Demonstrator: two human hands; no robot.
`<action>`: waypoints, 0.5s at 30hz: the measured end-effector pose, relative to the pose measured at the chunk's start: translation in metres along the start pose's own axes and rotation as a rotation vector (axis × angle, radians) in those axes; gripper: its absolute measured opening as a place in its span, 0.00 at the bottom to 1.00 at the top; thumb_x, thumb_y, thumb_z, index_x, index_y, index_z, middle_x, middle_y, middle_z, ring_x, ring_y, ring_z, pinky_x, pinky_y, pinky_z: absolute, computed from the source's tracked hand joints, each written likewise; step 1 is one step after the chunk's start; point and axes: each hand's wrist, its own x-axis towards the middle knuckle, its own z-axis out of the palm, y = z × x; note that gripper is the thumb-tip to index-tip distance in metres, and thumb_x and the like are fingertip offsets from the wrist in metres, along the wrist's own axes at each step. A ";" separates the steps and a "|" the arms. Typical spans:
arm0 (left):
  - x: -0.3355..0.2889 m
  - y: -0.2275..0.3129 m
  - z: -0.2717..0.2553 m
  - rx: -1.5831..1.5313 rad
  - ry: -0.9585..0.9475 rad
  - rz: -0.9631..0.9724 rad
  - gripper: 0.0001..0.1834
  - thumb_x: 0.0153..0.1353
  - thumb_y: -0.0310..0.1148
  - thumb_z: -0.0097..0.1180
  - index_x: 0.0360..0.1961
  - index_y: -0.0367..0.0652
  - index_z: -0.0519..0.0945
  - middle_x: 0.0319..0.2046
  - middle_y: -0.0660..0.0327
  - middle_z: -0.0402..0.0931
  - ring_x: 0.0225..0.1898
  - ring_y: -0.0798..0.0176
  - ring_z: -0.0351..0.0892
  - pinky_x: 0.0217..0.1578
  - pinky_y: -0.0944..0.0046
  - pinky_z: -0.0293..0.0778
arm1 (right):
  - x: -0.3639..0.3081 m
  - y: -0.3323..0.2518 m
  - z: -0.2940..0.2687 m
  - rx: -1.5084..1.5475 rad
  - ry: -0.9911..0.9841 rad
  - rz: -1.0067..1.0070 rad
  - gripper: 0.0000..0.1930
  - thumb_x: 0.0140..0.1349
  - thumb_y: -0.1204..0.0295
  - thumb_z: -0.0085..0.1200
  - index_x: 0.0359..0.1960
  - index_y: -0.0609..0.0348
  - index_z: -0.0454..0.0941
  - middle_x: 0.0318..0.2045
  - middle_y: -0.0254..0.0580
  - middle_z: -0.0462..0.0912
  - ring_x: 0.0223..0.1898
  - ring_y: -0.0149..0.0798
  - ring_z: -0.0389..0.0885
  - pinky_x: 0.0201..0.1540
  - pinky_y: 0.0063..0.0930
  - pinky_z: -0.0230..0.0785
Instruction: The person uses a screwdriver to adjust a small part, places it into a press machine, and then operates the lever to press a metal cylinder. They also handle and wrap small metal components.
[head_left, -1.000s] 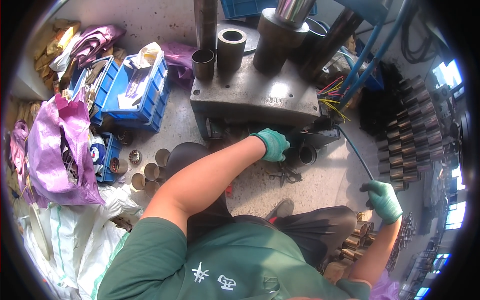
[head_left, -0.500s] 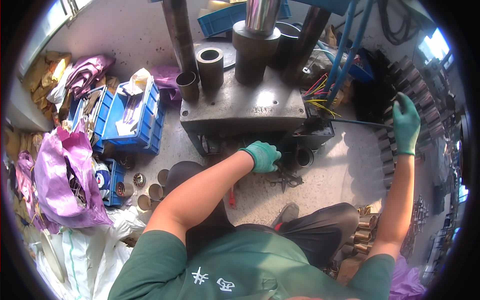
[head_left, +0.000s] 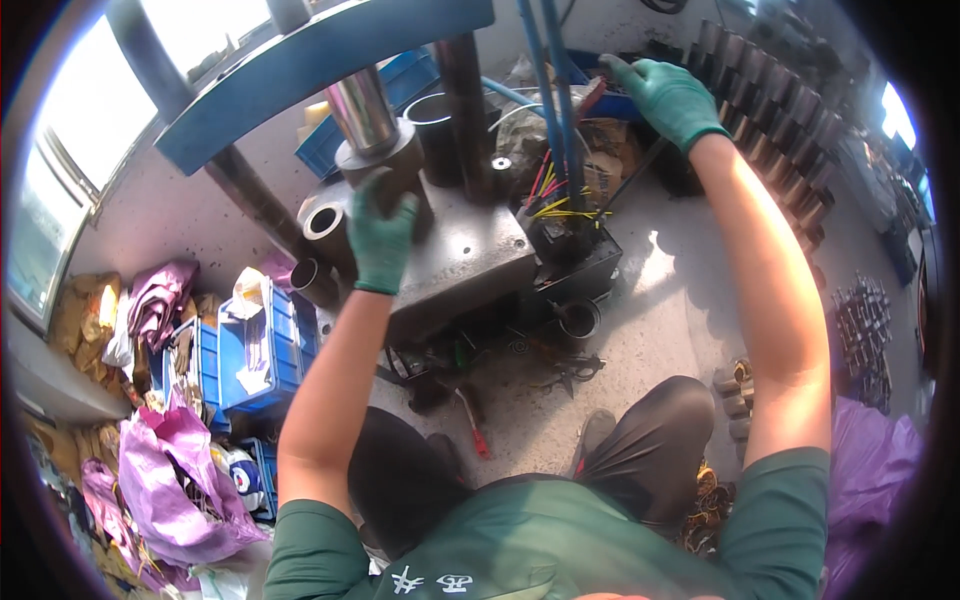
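My left hand (head_left: 383, 240), in a green glove, is raised in front of the press's thick steel ram collar (head_left: 400, 165). Its fingers are apart and hold nothing; I cannot tell whether they touch the collar. A polished ram (head_left: 362, 112) runs up from the collar. Beside the hand, an open steel tube (head_left: 325, 228) and a smaller tube (head_left: 313, 283) stand on the steel press table (head_left: 475, 262). My right hand (head_left: 678, 102), also gloved, is closed at the upper end of a dark lever (head_left: 632, 182). The glove hides most of that grip.
Blue crates (head_left: 252, 350) and a purple sack (head_left: 175, 485) stand at the left. Stacked metal tubes (head_left: 775, 120) line the right. Yellow and red wires (head_left: 555, 208) rise beside the blue pipes (head_left: 560, 110). A red-handled tool (head_left: 480, 440) and dark tools (head_left: 575, 370) lie on the floor.
My left hand has risen from below the press table's front edge to the collar. My right hand and the lever have swung up and away, and my view has turned left.
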 end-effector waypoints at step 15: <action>0.194 -0.075 0.013 -0.040 0.109 -0.243 0.43 0.53 0.28 0.81 0.68 0.39 0.70 0.59 0.54 0.80 0.53 0.55 0.83 0.52 0.54 0.85 | 0.006 -0.005 -0.012 0.034 -0.234 0.091 0.20 0.63 0.56 0.61 0.51 0.51 0.91 0.52 0.50 0.90 0.55 0.51 0.89 0.58 0.52 0.76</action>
